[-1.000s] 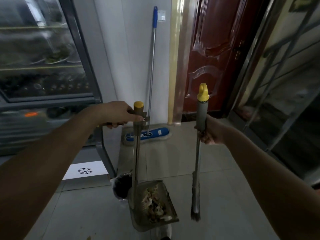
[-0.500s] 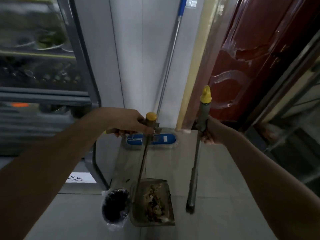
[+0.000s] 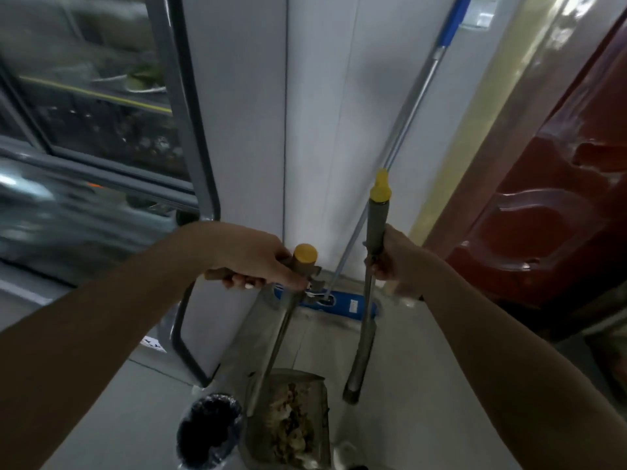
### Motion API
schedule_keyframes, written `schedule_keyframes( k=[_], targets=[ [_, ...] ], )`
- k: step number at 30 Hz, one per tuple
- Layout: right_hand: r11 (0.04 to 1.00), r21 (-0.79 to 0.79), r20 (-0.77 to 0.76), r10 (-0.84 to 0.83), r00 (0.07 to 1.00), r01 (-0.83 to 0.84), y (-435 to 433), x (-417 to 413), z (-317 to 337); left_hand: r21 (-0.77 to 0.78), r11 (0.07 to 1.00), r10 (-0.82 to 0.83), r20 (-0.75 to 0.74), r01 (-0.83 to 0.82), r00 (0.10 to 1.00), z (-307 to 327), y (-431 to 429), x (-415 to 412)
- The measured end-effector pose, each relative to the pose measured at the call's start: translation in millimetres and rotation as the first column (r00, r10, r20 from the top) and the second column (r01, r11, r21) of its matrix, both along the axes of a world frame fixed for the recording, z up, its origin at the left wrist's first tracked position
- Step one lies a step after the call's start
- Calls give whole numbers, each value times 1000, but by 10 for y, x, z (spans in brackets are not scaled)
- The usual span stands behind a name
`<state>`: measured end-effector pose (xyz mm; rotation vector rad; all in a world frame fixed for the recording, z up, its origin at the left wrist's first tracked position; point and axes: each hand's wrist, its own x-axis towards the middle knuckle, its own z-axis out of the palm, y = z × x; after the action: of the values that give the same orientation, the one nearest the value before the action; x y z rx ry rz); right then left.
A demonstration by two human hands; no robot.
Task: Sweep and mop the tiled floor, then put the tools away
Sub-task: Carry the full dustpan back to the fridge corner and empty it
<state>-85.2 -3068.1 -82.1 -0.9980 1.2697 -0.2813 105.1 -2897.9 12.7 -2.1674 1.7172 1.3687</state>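
While left hand (image 3: 258, 262) clamps the loaded grey long-handled dustpan (image 3: 291, 422) | black-lined bin (image 3: 210, 429) just left | right hand (image 3: 397, 262) grips the upright broom (image 3: 368, 283)

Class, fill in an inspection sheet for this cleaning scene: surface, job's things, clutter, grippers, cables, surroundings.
Surface: pale tiled floor.
Job's things: dustpan full of debris; broom upright; blue mop leaning on the wall.
Clutter: lined bin beside the dustpan.
Grippers: left hand holds the dustpan handle; right hand holds the broom.
Cables: nothing seen.
Surroundings: glass-door fridge at left, red door at right.
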Motion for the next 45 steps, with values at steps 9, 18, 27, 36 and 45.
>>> schedule_keyframes(
  k=[9,18,27,36,45],
  targets=[
    [949,164,73,262,962,-271,-862,470,-400,185,943,284,-18,-276,959,-174,-433,-280],
    [852,343,153,364,919,-395,-670,1250,-881,254,858,467,-29,-446,884,-312,-274,-287],
    [803,436,327,279,903,-406,-33,2076,-1214,310,763,612,-61,-568,789,-472,237,15],
    [795,516,419,91,903,-319,177,2886,-1584,355,716,676,-132,-602,725,-736,616,549],
    [824,526,444,-54,894,-212,278,3244,-1866,400,723,659,-156,-563,736,-802,874,757]
  ],
)
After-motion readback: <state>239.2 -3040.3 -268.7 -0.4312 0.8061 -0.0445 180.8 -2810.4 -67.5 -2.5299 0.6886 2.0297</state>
